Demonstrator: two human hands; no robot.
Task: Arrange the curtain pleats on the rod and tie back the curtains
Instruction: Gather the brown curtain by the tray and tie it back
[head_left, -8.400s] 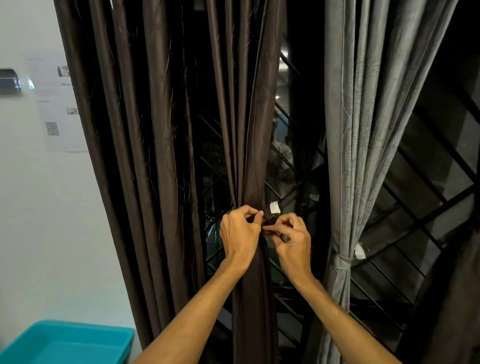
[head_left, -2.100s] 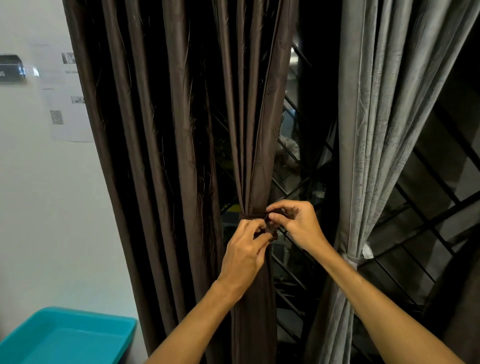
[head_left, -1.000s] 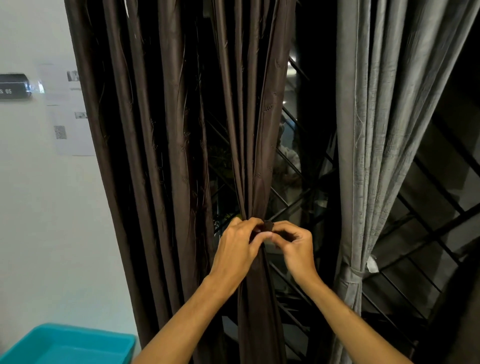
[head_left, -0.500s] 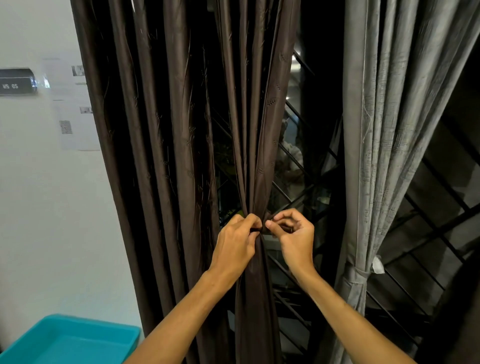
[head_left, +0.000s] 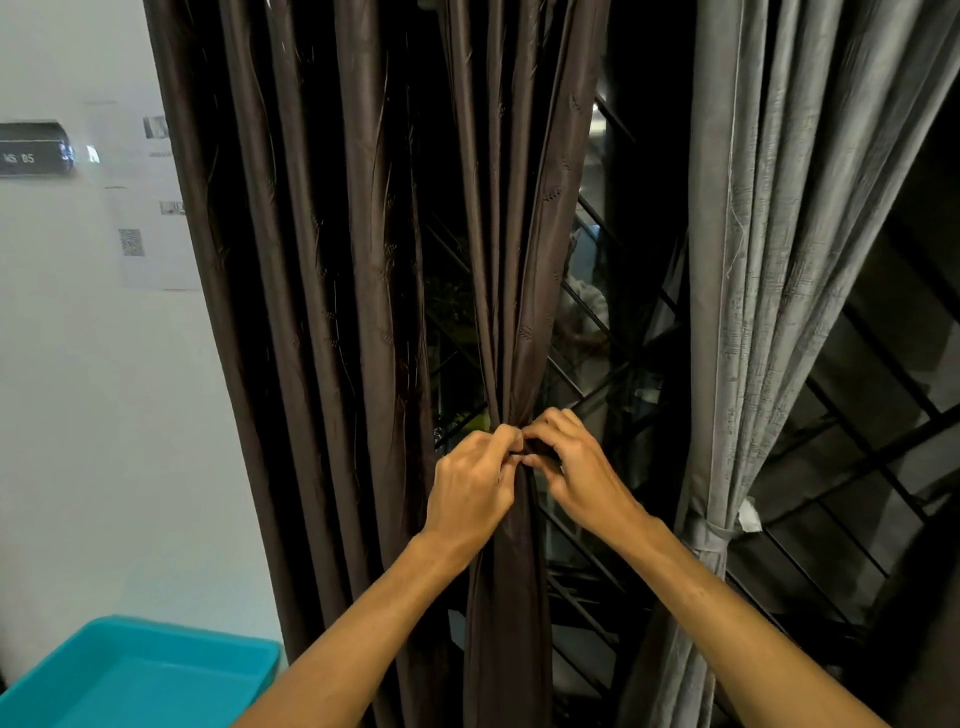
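I count two hands: my left hand (head_left: 475, 486) and right hand (head_left: 582, 475). Two brown curtain panels (head_left: 322, 312), one gathered at twelve o'clock. One grey curtain (head_left: 769, 260) with one tieback (head_left: 706, 535). One teal tray (head_left: 140, 675) at seven o'clock.

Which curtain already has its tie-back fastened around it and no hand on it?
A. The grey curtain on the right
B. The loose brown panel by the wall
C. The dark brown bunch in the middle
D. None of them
A: the grey curtain is cinched by a grey tie-back with no hand on it, while the left hand and right hand pinch at the brown bunch.
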